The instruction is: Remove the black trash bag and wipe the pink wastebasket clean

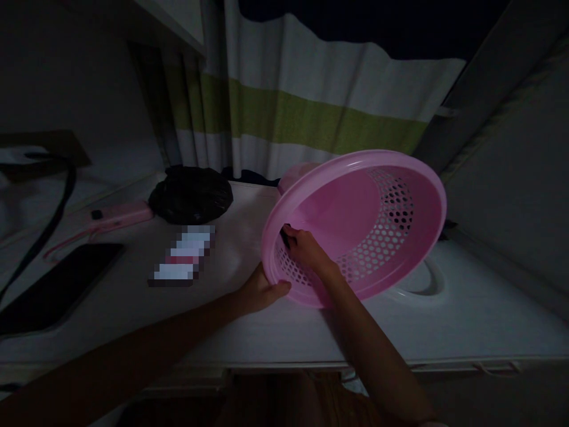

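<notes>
A pink plastic basket (438, 196) with a perforated wall lies tipped on its side on the white desk, its mouth turned towards me. My left hand (262, 289) is closed on the lower left of its rim, thumb over the edge and the other fingers hidden behind. Inside the mouth, my right hand (306, 248) pinches a small dark object (285, 236) against the left part of the holed wall. Dim light and my fingers hide what kind of object it is.
Left on the desk (240, 237) are a phone with a blurred screen (182, 260), a black plastic bag (191, 196), a pink device with a strap (120, 216) and a dark tablet-like slab (62, 287). A white ring (438, 284) lies right of the basket. A striped curtain (333, 118) hangs behind.
</notes>
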`<control>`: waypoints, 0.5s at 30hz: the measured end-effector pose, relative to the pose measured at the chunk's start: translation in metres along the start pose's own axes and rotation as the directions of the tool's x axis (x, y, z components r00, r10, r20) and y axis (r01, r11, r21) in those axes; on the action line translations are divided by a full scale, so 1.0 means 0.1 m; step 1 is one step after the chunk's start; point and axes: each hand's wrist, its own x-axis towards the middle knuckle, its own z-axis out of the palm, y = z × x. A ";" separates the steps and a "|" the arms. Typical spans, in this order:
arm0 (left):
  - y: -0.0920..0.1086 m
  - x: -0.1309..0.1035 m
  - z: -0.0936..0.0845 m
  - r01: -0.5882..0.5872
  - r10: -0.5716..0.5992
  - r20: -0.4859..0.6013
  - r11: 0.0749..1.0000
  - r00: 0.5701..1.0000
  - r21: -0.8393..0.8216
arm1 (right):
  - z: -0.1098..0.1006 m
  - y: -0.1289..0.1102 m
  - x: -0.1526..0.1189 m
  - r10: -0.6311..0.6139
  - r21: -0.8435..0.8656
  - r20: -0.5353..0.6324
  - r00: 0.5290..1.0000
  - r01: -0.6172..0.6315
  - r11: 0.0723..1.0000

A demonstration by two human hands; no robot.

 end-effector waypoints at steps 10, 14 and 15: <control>-0.02 0.00 0.02 0.019 -0.020 0.039 1.000 0.999 0.016 | 0.10 0.31 0.15 0.367 -0.261 0.021 0.930 -0.349 0.900; -0.05 0.00 0.01 0.024 -0.024 0.005 1.000 1.000 0.001 | -0.08 0.28 0.05 0.219 -0.185 0.157 0.963 -0.189 0.964; -0.06 0.00 0.01 0.027 -0.027 0.001 1.000 1.000 -0.003 | -0.12 0.28 0.03 0.159 -0.111 0.198 0.967 -0.139 0.984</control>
